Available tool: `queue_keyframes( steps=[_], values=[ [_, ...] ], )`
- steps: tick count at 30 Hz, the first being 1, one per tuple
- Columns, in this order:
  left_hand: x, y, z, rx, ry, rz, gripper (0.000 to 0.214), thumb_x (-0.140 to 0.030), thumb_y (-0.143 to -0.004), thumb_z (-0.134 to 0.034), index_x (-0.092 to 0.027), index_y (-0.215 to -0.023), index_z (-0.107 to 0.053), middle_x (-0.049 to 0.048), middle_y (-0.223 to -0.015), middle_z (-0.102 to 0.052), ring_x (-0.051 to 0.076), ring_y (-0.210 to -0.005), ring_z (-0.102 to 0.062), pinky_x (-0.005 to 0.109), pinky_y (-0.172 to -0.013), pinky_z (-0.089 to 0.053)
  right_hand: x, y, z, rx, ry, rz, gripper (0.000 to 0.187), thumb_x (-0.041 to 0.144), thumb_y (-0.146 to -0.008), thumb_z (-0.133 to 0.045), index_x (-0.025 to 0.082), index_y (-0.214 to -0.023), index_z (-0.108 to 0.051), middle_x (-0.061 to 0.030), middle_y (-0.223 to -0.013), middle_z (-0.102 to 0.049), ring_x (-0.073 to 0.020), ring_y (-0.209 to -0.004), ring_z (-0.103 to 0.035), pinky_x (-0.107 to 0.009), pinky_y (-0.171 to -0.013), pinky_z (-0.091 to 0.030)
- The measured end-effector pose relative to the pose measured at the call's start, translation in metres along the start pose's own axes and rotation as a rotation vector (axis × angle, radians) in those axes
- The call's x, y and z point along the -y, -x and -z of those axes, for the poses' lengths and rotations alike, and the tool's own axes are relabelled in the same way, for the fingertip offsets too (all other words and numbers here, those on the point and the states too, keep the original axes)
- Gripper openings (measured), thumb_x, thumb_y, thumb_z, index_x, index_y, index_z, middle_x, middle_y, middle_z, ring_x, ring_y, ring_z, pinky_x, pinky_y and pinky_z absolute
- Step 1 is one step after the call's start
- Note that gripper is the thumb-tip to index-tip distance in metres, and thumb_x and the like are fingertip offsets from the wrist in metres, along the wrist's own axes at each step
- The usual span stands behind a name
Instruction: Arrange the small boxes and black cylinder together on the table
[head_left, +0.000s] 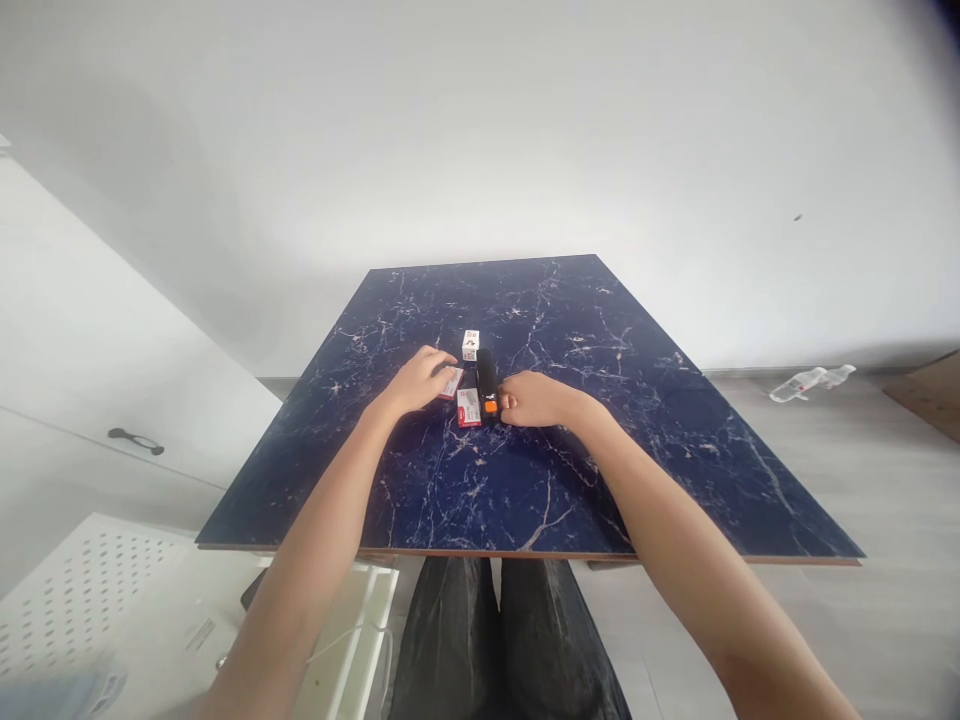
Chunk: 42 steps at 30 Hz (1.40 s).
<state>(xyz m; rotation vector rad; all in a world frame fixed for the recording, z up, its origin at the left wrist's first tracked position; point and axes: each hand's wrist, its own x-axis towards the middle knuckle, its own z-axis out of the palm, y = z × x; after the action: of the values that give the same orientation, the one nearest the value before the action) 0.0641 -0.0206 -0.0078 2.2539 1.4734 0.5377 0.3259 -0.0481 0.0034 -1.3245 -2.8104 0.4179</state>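
My left hand lies at the upper left edge of a small flat red-and-white box, thumb and fingers apart, the thumb touching or just over it. A second red-and-white box lies flat beside it, nearer to me. Against its right side is a long black object with an orange part at the near end; its kind is not clear. My right hand is closed, its curled fingers at the black object's right side; the grip is partly hidden. Just beyond stands a small white cube-shaped box with dark print.
Everything sits on a dark blue marble-patterned table by a white wall. At lower left is a white perforated unit, and a cabinet door with a black handle. Clear plastic bottles lie on the floor at right.
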Motion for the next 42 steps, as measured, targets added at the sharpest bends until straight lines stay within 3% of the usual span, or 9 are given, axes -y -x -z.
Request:
queue_keyframes(
  steps=[3,6,11,14,16,21,27,34,42],
  values=[
    [-0.001,0.001,0.004,0.101,0.051,-0.035,0.043,-0.026,-0.090,-0.055,-0.024,-0.132,-0.065,0.0089,-0.144,-0.055,0.027,-0.129,-0.055,0.040,-0.105,-0.047,-0.001,0.000,-0.001,-0.002,-0.004,-0.008,0.018,0.024,-0.081,-0.055,0.020,-0.067,-0.065,-0.0091,-0.072,-0.071,-0.0216,-0.064,-0.063,-0.032,-0.058,-0.032],
    [0.001,0.001,0.007,0.214,0.061,-0.098,0.056,-0.022,-0.078,-0.066,-0.026,-0.134,-0.064,0.0088,-0.144,-0.056,0.027,-0.122,-0.059,0.037,-0.096,-0.050,-0.002,0.000,-0.002,0.000,0.000,-0.009,0.018,0.024,-0.082,-0.054,0.020,-0.069,-0.066,-0.0097,-0.073,-0.071,-0.0219,-0.065,-0.063,-0.032,-0.058,-0.031],
    [0.008,0.002,0.011,0.139,0.156,-0.027,0.057,-0.030,-0.073,-0.078,-0.023,-0.129,-0.067,0.0100,-0.126,-0.063,0.020,-0.088,-0.064,0.034,-0.077,-0.052,-0.003,-0.001,-0.003,-0.007,0.000,-0.007,0.017,0.023,-0.082,-0.054,0.020,-0.071,-0.066,-0.0092,-0.073,-0.071,-0.0219,-0.066,-0.063,-0.032,-0.058,-0.032],
    [0.008,0.004,0.019,0.137,0.385,-0.017,0.059,-0.040,-0.076,-0.080,-0.021,-0.129,-0.063,0.0087,-0.118,-0.067,0.020,-0.089,-0.065,0.034,-0.079,-0.052,-0.003,-0.001,-0.003,-0.012,-0.004,0.002,0.016,0.023,-0.083,-0.054,0.021,-0.071,-0.065,-0.0082,-0.072,-0.071,-0.0212,-0.065,-0.062,-0.032,-0.058,-0.031],
    [0.003,0.007,0.022,0.199,0.477,-0.046,0.058,-0.042,-0.079,-0.079,-0.022,-0.129,-0.060,0.0079,-0.117,-0.068,0.021,-0.095,-0.066,0.034,-0.083,-0.052,-0.003,-0.002,-0.003,-0.009,-0.008,0.006,0.017,0.023,-0.083,-0.054,0.021,-0.071,-0.066,-0.0076,-0.071,-0.071,-0.0211,-0.064,-0.062,-0.032,-0.058,-0.031],
    [-0.019,0.012,0.018,0.396,0.238,-0.098,0.070,-0.044,-0.071,-0.085,-0.026,-0.133,-0.059,0.0076,-0.119,-0.067,0.024,-0.097,-0.067,0.035,-0.081,-0.052,-0.003,-0.002,-0.003,-0.009,-0.008,-0.014,0.018,0.025,-0.084,-0.054,0.021,-0.076,-0.070,-0.0087,-0.078,-0.074,-0.0234,-0.071,-0.066,-0.031,-0.061,-0.035],
    [-0.027,0.014,0.014,0.394,0.018,-0.095,0.080,-0.049,-0.064,-0.088,-0.032,-0.136,-0.057,0.0080,-0.143,-0.055,0.033,-0.123,-0.059,0.038,-0.092,-0.050,-0.002,-0.003,-0.003,-0.022,-0.023,-0.024,0.014,0.025,-0.082,-0.056,0.021,-0.074,-0.067,-0.0079,-0.075,-0.073,-0.0228,-0.071,-0.066,-0.030,-0.059,-0.035],
    [-0.036,0.016,0.011,0.390,0.062,-0.055,0.075,-0.042,-0.070,-0.084,-0.029,-0.138,-0.053,0.0090,-0.134,-0.063,0.030,-0.106,-0.068,0.036,-0.078,-0.053,-0.004,-0.003,-0.002,0.019,-0.019,-0.026,0.014,0.026,-0.081,-0.054,0.020,-0.076,-0.066,-0.0071,-0.077,-0.073,-0.0215,-0.070,-0.065,-0.029,-0.058,-0.034],
    [-0.033,0.015,0.006,0.345,-0.065,-0.109,0.077,-0.041,-0.072,-0.080,-0.029,-0.143,-0.054,0.0100,-0.130,-0.063,0.030,-0.105,-0.067,0.036,-0.077,-0.054,-0.004,-0.004,-0.003,0.005,-0.021,-0.031,0.015,0.028,-0.081,-0.055,0.020,-0.077,-0.067,-0.0073,-0.077,-0.072,-0.0213,-0.070,-0.065,-0.029,-0.057,-0.033]
  ],
)
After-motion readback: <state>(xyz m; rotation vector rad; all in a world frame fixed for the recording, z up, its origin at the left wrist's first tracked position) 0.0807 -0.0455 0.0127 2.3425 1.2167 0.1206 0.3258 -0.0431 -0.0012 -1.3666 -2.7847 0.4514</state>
